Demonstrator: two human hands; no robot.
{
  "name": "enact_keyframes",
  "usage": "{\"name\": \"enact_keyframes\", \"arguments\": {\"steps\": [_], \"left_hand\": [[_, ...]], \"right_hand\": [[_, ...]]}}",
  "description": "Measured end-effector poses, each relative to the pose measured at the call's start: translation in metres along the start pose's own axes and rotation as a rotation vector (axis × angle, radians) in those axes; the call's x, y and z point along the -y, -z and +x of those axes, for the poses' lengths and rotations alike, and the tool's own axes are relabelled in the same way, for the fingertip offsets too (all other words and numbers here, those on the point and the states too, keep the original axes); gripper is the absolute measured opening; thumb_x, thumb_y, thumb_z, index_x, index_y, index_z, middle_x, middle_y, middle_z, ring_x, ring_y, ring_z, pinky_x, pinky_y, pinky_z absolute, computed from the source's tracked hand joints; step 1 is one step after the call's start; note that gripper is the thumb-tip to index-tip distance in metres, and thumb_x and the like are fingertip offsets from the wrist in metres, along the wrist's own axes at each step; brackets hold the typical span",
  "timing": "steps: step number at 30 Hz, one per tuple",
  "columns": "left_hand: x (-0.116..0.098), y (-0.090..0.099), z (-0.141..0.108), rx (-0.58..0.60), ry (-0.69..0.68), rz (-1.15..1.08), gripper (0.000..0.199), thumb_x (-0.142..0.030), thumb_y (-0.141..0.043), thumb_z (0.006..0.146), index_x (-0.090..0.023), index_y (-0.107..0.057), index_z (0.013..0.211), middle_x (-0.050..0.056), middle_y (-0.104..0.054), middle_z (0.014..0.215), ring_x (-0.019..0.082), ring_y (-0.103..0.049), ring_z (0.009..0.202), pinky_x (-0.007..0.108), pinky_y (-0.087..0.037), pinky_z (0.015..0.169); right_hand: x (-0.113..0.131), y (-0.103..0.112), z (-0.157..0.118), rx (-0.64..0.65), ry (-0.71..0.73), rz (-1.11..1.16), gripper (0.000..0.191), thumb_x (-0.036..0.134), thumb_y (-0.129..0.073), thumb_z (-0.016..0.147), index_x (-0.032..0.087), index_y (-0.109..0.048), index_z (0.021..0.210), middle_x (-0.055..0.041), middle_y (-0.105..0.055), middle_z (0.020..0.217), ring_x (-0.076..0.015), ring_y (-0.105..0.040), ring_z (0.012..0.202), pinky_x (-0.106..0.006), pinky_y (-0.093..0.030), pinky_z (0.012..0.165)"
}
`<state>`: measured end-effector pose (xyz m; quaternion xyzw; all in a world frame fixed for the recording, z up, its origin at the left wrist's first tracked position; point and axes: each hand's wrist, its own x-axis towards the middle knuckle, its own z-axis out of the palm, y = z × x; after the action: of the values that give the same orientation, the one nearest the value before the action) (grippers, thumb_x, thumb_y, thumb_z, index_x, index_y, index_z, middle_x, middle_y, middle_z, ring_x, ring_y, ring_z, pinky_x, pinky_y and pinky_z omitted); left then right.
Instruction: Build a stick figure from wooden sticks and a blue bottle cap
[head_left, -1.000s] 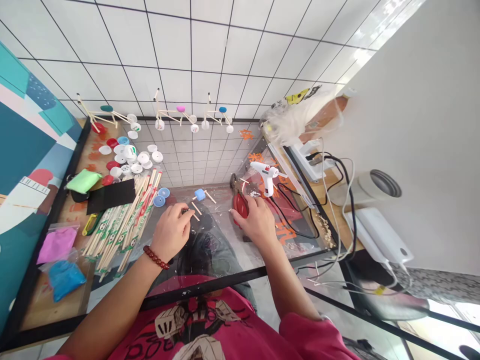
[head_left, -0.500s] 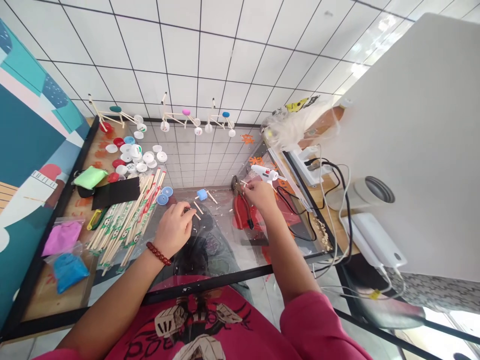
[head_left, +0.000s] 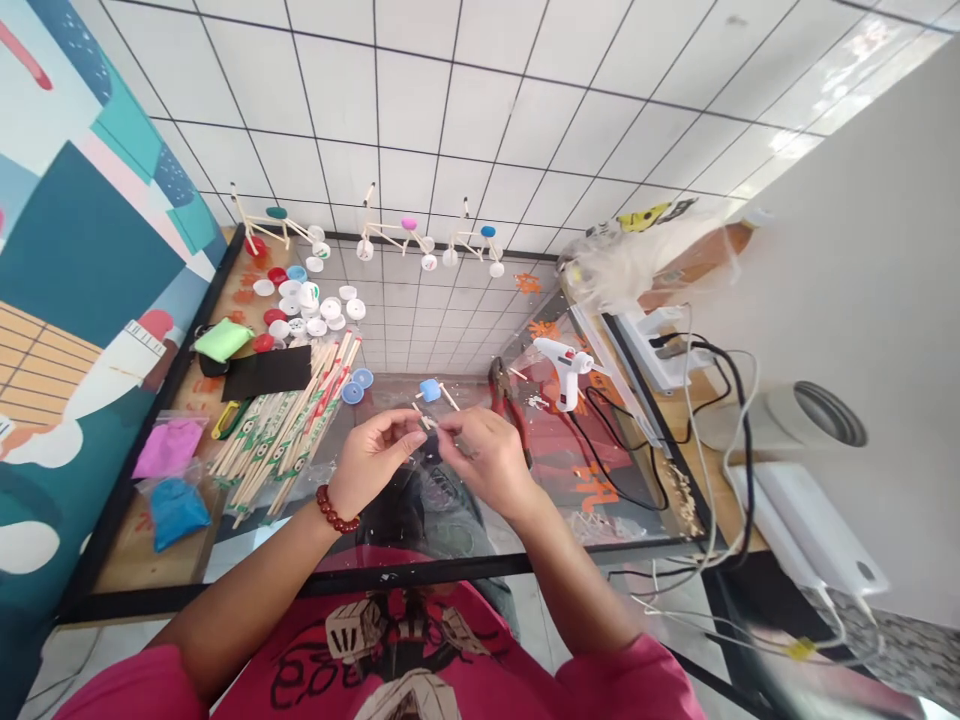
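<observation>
My left hand [head_left: 376, 458] is closed in a pinch on a short wooden stick [head_left: 424, 417], above the glass table. My right hand [head_left: 487, 457] faces it, its fingertips pinched on a small stick piece that is mostly hidden. The fingertips of both hands nearly meet. Just beyond them lies a blue block [head_left: 430, 390] with a stick [head_left: 449, 398] beside it. Pliers with red handles [head_left: 511, 405] lie right of my right hand, partly covered by it. A white glue gun [head_left: 564, 368] rests farther right. Two blue bottle caps [head_left: 352, 392] lie beyond my left hand.
Bundled chopsticks [head_left: 289, 430], a black sheet [head_left: 268, 373] and many loose caps [head_left: 316, 308] fill the left side. Three small stick-and-cap models [head_left: 471, 240] stand along the back edge. Cables [head_left: 739, 430], a power strip [head_left: 660, 350] and a plastic bag [head_left: 607, 270] occupy the right.
My right hand has moved left from beside the pliers to meet my left hand. My left hand has lifted a short stick between its fingers. The view has shifted slightly.
</observation>
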<state>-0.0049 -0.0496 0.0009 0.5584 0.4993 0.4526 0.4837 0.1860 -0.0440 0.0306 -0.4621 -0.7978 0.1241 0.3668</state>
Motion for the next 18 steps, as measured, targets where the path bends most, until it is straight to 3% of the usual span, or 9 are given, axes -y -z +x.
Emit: {"name": "enact_keyframes", "arguments": {"steps": [4,10,14,18], "left_hand": [[0.003,0.002,0.0,0.002,0.078,-0.138,0.02,-0.037,-0.073,0.082,-0.018,-0.073,0.088,0.0,-0.067,0.068,0.01,-0.056,0.053,0.023,-0.049,0.053],[-0.003,0.004,-0.001,-0.008,0.05,-0.126,0.016,-0.033,-0.069,0.084,-0.018,-0.074,0.087,0.001,-0.068,0.07,0.011,-0.058,0.053,0.024,-0.052,0.054],[-0.008,0.005,-0.003,-0.04,-0.164,0.106,0.013,-0.026,-0.066,0.086,-0.018,-0.075,0.088,0.006,-0.073,0.084,0.012,-0.064,0.062,0.024,-0.055,0.057],[-0.01,0.006,-0.004,-0.088,-0.373,0.327,0.013,-0.018,-0.063,0.084,-0.02,-0.076,0.083,0.005,-0.074,0.079,0.013,-0.065,0.067,0.025,-0.054,0.065]], "right_hand": [[0.002,-0.019,-0.003,0.0,0.125,0.066,0.011,0.014,-0.057,0.092,0.021,-0.067,0.091,-0.0045,-0.074,0.085,-0.0165,-0.067,0.079,-0.03,-0.053,0.075],[0.002,-0.021,-0.008,-0.034,-0.05,0.284,0.008,0.021,-0.065,0.092,0.022,-0.07,0.098,-0.0029,-0.074,0.083,-0.0143,-0.068,0.075,-0.028,-0.055,0.072],[-0.001,-0.02,-0.01,-0.04,0.004,0.226,0.01,0.02,-0.063,0.093,0.023,-0.072,0.095,-0.0042,-0.075,0.085,-0.0153,-0.068,0.078,-0.03,-0.055,0.073],[-0.005,-0.021,-0.013,0.019,0.056,0.173,0.012,0.023,-0.062,0.093,0.023,-0.073,0.098,-0.0068,-0.076,0.089,-0.0178,-0.067,0.079,-0.033,-0.055,0.074]]}}
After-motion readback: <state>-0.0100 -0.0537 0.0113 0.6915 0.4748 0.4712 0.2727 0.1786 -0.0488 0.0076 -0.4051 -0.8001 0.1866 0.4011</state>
